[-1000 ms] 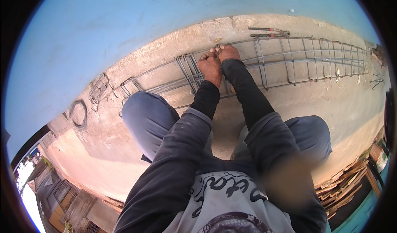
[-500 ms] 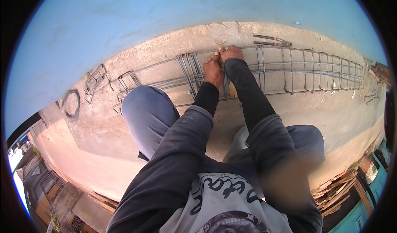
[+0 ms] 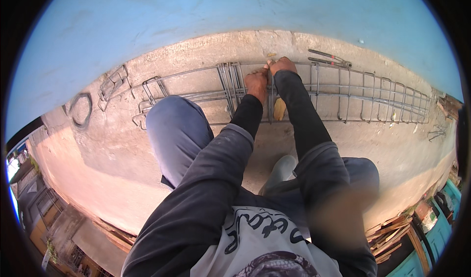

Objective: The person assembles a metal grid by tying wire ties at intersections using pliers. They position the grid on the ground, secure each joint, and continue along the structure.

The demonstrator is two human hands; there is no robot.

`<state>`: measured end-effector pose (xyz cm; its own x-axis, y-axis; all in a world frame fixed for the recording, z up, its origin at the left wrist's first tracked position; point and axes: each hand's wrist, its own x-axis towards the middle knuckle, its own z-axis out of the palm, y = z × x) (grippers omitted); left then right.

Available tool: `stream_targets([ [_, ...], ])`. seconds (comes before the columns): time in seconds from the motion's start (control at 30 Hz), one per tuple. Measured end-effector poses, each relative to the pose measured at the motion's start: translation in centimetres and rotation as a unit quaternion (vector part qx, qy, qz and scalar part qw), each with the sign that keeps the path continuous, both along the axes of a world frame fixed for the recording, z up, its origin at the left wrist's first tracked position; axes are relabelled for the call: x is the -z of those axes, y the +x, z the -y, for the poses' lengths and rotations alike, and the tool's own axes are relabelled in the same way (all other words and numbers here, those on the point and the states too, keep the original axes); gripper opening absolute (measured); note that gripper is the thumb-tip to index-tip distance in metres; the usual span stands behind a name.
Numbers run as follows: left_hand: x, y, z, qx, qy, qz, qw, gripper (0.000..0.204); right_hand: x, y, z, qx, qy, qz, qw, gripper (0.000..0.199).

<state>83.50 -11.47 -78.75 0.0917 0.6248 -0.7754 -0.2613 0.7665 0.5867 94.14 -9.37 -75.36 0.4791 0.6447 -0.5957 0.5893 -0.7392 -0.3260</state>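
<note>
On the left, a coil of wire and some bent rods are laid near the blue wall, apparently kept clear of the long metal cage. The cage is stretched flat across the concrete floor, before the knees, presumably so that it can be reached by both hands. Several hoops are bunched just beside the left hand, whose fingers are curled at the cage's far bar. The right hand is bent over the same bar, almost touching the left. How tightly either grip is closed, and on what, cannot be told. Farther right, pincers are placed along the cage's far edge, seemingly for easy reach.
</note>
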Motion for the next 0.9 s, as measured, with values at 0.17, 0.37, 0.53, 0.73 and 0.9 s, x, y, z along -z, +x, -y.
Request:
stream_targets([
  [0.17,1.2,1.1,-0.7,-0.147,-0.119,0.109,0.976,0.008,0.6,0.2,0.5,-0.007,0.027,0.012,1.0,0.057],
  [0.37,3.3,1.0,-1.8,-0.195,-0.116,0.154,0.962,0.013,0.5,0.1,0.6,0.006,0.036,0.008,0.999,0.06],
  [0.53,3.8,1.0,-2.0,-0.227,-0.041,0.256,0.939,0.039,0.0,-0.4,0.3,0.01,0.026,0.005,1.0,0.047],
  [0.73,0.0,0.1,-1.2,-0.008,0.051,0.028,0.998,0.041,1.1,-0.1,0.7,0.006,0.048,-0.01,0.999,0.046],
  [0.9,-6.6,-0.1,-1.7,0.244,0.415,-0.54,0.69,0.021,1.2,0.7,0.8,0.024,0.028,-0.017,0.999,0.046],
])
